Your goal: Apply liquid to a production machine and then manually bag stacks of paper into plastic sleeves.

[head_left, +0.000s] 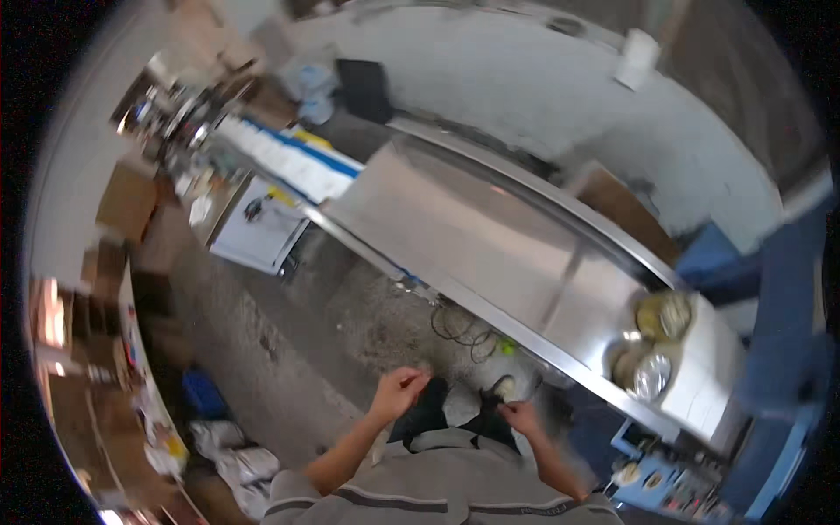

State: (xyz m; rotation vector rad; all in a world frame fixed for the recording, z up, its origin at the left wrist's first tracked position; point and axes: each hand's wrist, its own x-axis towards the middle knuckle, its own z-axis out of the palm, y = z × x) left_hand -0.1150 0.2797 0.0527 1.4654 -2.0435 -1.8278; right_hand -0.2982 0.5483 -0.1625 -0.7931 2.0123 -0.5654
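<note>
My left hand (400, 394) is held in front of my body above the concrete floor, its fingers curled together with nothing visible in them. Lower and to the right, my right hand (522, 418) hangs near my leg, close to the shoe (503, 387). Its fingers are drawn together too, somewhat blurred, and nothing shows in them. Neither hand touches the long metal conveyor table (464, 236) ahead of me. On the table's right end stand two jars with yellowish contents, a farther jar (662, 317) and a nearer jar (643, 372) with a shiny silver lid.
A white belt with blue edges (293, 162) runs on from the table toward machinery at the far left. A white board (260, 227) sits beside it. Black cable (455, 325) loops on the floor under the table. Cardboard boxes (127, 199) line the left; a blue machine (669, 481) stands lower right.
</note>
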